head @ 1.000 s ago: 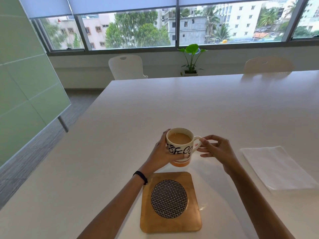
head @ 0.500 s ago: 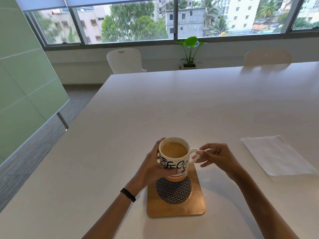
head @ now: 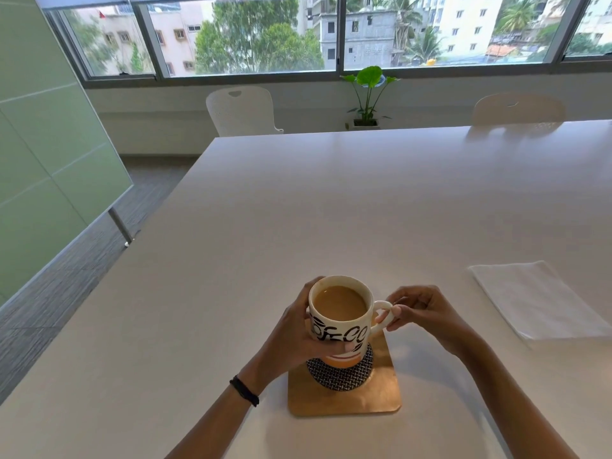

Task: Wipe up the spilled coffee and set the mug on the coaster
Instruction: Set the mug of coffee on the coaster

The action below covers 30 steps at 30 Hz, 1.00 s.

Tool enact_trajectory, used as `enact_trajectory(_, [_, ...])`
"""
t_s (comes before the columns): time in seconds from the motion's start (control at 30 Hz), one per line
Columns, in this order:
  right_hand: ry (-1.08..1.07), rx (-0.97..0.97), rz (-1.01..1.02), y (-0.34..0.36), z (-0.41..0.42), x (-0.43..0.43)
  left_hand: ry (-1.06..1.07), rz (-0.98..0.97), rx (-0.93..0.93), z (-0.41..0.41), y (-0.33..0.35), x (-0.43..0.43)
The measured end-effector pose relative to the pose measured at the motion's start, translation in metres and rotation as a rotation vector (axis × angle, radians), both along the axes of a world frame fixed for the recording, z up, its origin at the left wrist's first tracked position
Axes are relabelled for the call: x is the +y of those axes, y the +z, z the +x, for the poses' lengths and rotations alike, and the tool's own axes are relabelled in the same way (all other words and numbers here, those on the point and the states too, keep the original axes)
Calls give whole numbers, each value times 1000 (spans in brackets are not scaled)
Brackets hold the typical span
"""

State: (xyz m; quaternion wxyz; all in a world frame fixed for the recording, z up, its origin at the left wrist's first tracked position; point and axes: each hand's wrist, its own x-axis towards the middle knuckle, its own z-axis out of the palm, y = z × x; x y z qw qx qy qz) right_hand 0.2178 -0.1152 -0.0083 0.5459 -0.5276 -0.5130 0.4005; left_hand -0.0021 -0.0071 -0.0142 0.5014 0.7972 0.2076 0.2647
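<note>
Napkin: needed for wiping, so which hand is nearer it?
Right. The right hand pinches the mug by its handle, left of the napkin; the left hand grips the mug's far side.

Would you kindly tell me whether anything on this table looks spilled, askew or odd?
Nothing stands out. The mug is upright over the coaster, held by the left hand and right hand; the napkin lies flat, and no spill shows.

The mug (head: 339, 329) is white with black lettering and an orange base. The coaster (head: 381, 392) is tan with a black-and-white woven disc.
</note>
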Motion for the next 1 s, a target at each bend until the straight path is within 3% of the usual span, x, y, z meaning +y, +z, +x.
enact_trajectory(1.0, [141, 76, -59, -8, 6, 1, -58, 58, 38, -5, -2, -1])
